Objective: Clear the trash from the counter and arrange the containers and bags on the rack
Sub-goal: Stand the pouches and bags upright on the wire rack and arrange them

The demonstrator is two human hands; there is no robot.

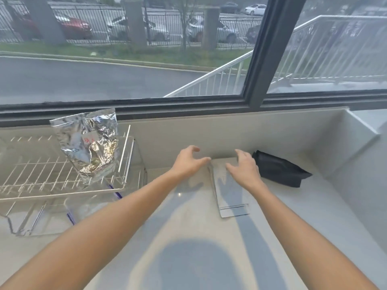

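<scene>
Both hands over white counter (188,237), spread, holding nothing. Left hand (188,162) at 12 o'clock, fingers curled open, fingertip at far left corner of flat grey pouch (232,191). Right hand (244,169) at 1 o'clock, palm down over pouch's far end; contact unclear. Black bag (280,171) at 2 o'clock, lying just beside right hand. Crumpled foil bag (90,143) upright on wire rack (31,174), 10 o'clock.

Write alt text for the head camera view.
Two bare hands, left hand and right hand, reach with open fingers over a flat silver pouch on a white counter. A black bag lies right; a crinkled foil bag stands in a wire rack.
</scene>
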